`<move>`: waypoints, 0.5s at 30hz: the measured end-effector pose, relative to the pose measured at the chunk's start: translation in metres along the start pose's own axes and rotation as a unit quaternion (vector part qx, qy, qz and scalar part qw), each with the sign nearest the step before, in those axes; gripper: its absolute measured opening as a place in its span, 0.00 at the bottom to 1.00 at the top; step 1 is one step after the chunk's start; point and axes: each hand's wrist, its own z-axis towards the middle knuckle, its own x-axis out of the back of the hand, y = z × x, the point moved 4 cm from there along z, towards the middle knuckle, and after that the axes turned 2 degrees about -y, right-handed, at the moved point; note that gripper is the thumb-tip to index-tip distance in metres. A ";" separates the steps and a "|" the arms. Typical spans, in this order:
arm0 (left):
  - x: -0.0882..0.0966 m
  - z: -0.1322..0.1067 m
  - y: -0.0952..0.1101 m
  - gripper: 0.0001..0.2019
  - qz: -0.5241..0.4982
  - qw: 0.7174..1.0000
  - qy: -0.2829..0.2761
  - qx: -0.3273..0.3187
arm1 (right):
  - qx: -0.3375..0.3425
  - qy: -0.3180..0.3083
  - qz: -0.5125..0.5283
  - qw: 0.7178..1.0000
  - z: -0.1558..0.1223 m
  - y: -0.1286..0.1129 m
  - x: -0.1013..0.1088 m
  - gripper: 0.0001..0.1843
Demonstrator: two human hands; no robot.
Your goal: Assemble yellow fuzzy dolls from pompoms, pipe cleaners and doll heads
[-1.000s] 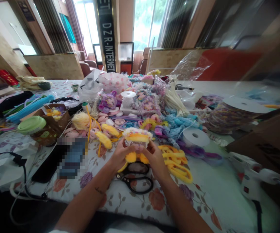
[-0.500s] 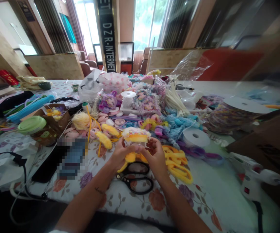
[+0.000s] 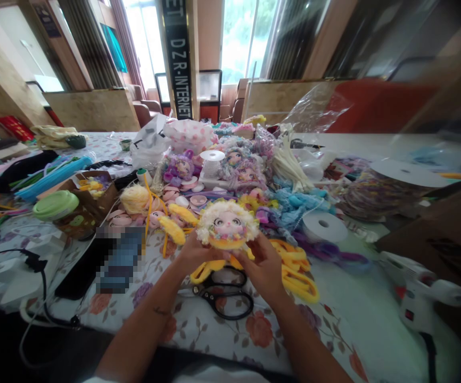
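Note:
Both my hands hold up a small doll head (image 3: 227, 229) with a pink face, a fluffy white rim with tiny flowers and a yellow chenille band under it. My left hand (image 3: 196, 254) grips its lower left side, fingers closed. My right hand (image 3: 263, 262) grips its lower right side, fingers closed. The face is turned toward me. Yellow chenille stems (image 3: 294, 266) lie just right of my hands, and another yellow piece hangs below the head. Black scissors (image 3: 222, 298) lie on the cloth directly beneath my hands.
A floral tablecloth (image 3: 254, 330) covers the table. A dark phone (image 3: 106, 260) lies left; a green lid (image 3: 55, 205) sits on a brown box. A white ribbon spool (image 3: 325, 226), a glue gun (image 3: 422, 290) at right, and a heap of doll faces (image 3: 190, 199) and yarn stand behind.
The doll head has been tipped from showing its top edge to facing me, and both hands have lowered slightly. The camera view shifted a little.

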 end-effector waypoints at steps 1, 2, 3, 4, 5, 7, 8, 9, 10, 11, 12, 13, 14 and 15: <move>0.000 0.000 0.002 0.21 0.008 1.000 -0.002 -0.006 | 0.006 0.001 -0.006 1.000 0.000 0.002 0.001 0.26; -0.001 0.000 0.004 0.20 0.014 1.000 -0.006 -0.010 | 0.011 0.003 -0.008 1.000 -0.001 0.004 0.002 0.26; -0.001 0.000 0.005 0.20 0.017 1.000 -0.011 -0.011 | 0.014 0.009 -0.007 1.000 -0.001 0.005 0.003 0.26; -0.002 0.000 0.005 0.20 0.018 1.000 -0.017 -0.009 | 0.016 0.024 -0.004 1.000 -0.001 0.006 0.004 0.27; -0.003 0.000 0.005 0.19 0.018 1.000 -0.022 -0.005 | 0.016 0.037 0.000 0.999 -0.001 0.007 0.004 0.29; -0.006 0.001 0.005 0.19 0.010 1.000 -0.028 0.003 | 0.008 0.051 0.012 0.999 0.001 0.006 0.004 0.32; -0.007 0.002 0.005 0.19 0.002 1.000 -0.030 0.006 | -0.001 0.047 0.018 0.999 0.002 0.004 0.003 0.32; -0.008 0.002 0.005 0.19 -0.010 0.999 -0.033 0.010 | -0.010 0.034 0.026 0.999 0.004 0.003 0.002 0.32; -0.010 0.003 0.005 0.19 -0.026 0.999 -0.036 0.015 | -0.019 0.017 0.035 0.999 0.006 0.000 0.000 0.32; -0.010 0.004 0.005 0.19 -0.046 0.998 -0.040 0.025 | -0.027 0.003 0.043 0.999 0.007 -0.002 -0.001 0.30; -0.010 0.005 0.005 0.18 -0.069 0.996 -0.043 0.037 | -0.033 -0.005 0.051 0.998 0.009 -0.004 -0.002 0.29; -0.009 0.006 0.004 0.18 -0.092 0.994 -0.045 0.049 | -0.039 -0.008 0.058 0.998 0.010 -0.005 -0.002 0.28; -0.008 0.006 0.004 0.17 -0.111 0.991 -0.045 0.063 | -0.043 -0.004 0.065 0.997 0.011 -0.006 -0.001 0.28; -0.005 0.007 0.003 0.17 -0.125 0.988 -0.044 0.078 | -0.046 0.004 0.070 0.996 0.012 -0.007 0.001 0.28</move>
